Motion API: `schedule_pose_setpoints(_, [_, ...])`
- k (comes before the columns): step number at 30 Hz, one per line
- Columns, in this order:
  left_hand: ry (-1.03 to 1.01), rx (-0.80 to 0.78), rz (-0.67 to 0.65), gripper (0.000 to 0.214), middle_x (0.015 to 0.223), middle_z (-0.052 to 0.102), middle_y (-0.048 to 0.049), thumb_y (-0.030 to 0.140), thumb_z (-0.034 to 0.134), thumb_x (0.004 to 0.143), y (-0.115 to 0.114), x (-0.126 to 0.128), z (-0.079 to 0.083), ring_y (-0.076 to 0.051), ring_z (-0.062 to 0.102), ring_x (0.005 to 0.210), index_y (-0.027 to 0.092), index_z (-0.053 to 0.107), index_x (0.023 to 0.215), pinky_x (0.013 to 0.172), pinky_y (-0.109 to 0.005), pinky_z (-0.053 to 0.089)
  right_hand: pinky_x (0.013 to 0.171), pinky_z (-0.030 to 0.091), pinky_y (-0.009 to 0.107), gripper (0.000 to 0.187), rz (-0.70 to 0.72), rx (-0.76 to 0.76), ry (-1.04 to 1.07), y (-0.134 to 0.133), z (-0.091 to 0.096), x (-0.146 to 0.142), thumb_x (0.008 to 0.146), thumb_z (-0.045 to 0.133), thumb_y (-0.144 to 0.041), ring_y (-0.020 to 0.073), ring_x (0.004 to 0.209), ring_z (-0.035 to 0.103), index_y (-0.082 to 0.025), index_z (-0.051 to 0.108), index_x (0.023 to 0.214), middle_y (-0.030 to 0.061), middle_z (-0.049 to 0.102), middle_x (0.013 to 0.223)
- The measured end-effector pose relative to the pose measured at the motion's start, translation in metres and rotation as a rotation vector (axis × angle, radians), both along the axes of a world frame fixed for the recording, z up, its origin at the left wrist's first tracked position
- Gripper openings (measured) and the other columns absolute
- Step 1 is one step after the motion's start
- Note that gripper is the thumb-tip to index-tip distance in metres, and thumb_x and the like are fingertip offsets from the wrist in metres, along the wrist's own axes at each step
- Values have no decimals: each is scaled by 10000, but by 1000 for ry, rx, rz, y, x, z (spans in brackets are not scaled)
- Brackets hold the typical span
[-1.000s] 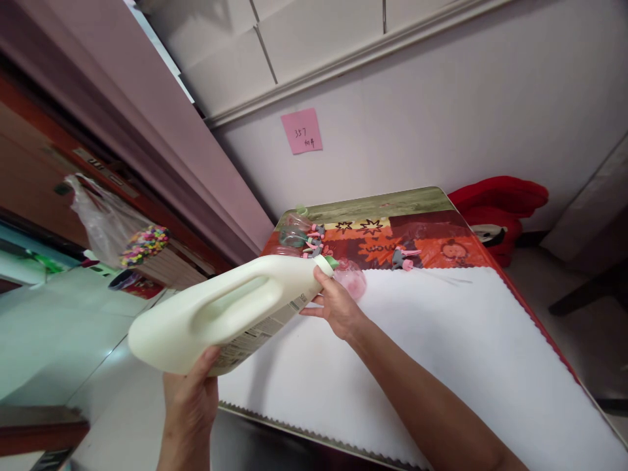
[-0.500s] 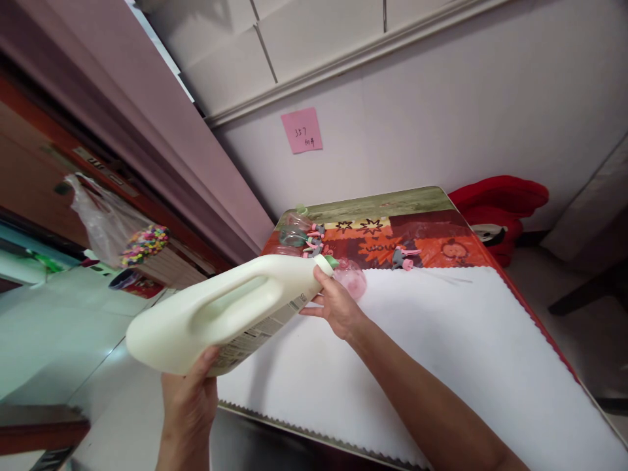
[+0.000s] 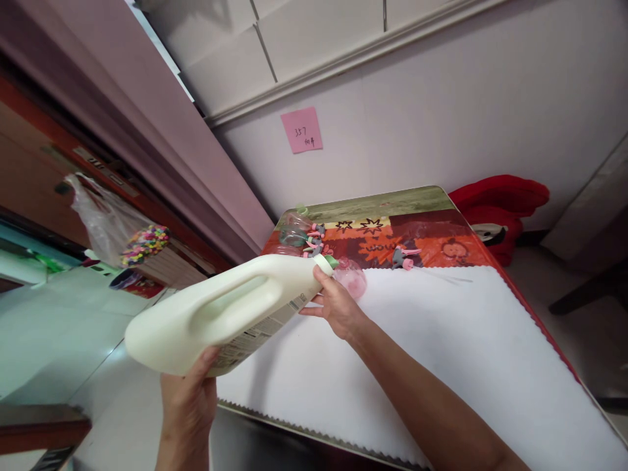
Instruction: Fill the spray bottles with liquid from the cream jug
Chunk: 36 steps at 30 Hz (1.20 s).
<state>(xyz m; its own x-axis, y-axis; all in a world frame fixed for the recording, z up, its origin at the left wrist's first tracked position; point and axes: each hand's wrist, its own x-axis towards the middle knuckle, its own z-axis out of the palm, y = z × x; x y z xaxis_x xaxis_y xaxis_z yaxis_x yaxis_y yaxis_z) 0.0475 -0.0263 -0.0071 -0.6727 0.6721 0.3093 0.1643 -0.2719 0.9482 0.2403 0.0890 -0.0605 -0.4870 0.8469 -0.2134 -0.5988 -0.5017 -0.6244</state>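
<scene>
A large cream-coloured jug with a moulded handle and a printed label is held tilted, its neck up and to the right. My left hand supports it from below near its base, thumb on the side. My right hand grips it at the neck, with the thumb by the white collar; a bit of green shows at the mouth. Just beyond the neck is a round clear pink bottle on the table, partly hidden by the jug and hand.
On the table's patterned far end lie a clear bottle and pink-and-grey spray heads, one spray head farther right. A white cloth covers the near part. A pink note is on the wall. A red plush object stands behind the table.
Almost nothing differs. Both hands keep their hold, and the jug stays at nearly the same tilt and place.
</scene>
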Motion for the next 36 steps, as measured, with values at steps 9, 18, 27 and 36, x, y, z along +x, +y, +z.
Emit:
schedule_pose_setpoints(9, [6, -5, 14, 603, 1232, 702, -57, 284, 874, 537, 0, 0, 1, -346, 575, 1261, 217, 712, 1114, 1185, -532, 323, 917, 576, 534, 561, -1, -2, 1, 0, 1, 0, 870, 614, -617, 281, 1113, 662, -264, 571, 1303, 82, 620, 1363])
schedule_pose_setpoints(18, [17, -14, 8, 591, 1196, 719, -52, 292, 872, 550, -1, 1, 2, -345, 581, 1254, 219, 710, 1114, 1160, -492, 379, 915, 576, 531, 546, -4, -4, 4, -1, 2, 1, 856, 626, -625, 278, 1108, 664, -274, 596, 1275, 82, 622, 1358])
schedule_pose_setpoints(27, [36, -6, -11, 594, 1222, 709, -52, 290, 868, 567, -2, 1, 2, -331, 574, 1269, 225, 702, 1133, 1156, -484, 386, 911, 578, 514, 564, -1, -7, 5, 0, 2, 1, 850, 632, -630, 276, 1106, 662, -273, 587, 1284, 85, 617, 1367])
schedule_pose_setpoints(36, [34, 6, -25, 575, 1246, 701, -50, 272, 866, 588, -1, 0, 2, -324, 572, 1273, 231, 707, 1140, 1157, -472, 390, 909, 575, 514, 553, 3, -4, 6, 0, 3, 1, 851, 627, -631, 270, 1095, 663, -279, 596, 1277, 84, 618, 1356])
